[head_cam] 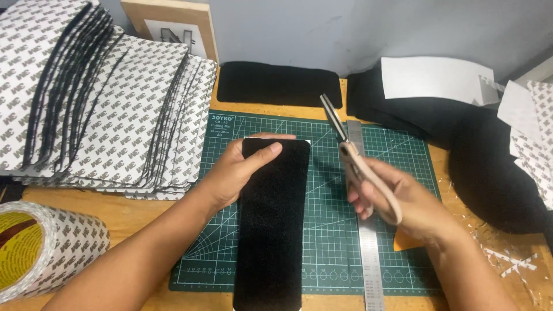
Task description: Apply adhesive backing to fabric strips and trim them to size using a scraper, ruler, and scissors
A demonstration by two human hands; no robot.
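Left hand pinches the black felt strip at its 11 o'clock corner, likely light and floppy; right hand, at 3 o'clock, grips the scissors.

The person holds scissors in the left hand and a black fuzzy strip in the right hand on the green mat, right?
Not quite: the hands are swapped. The head view shows the scissors in the right hand, and the left hand holds the black strip on the green mat.
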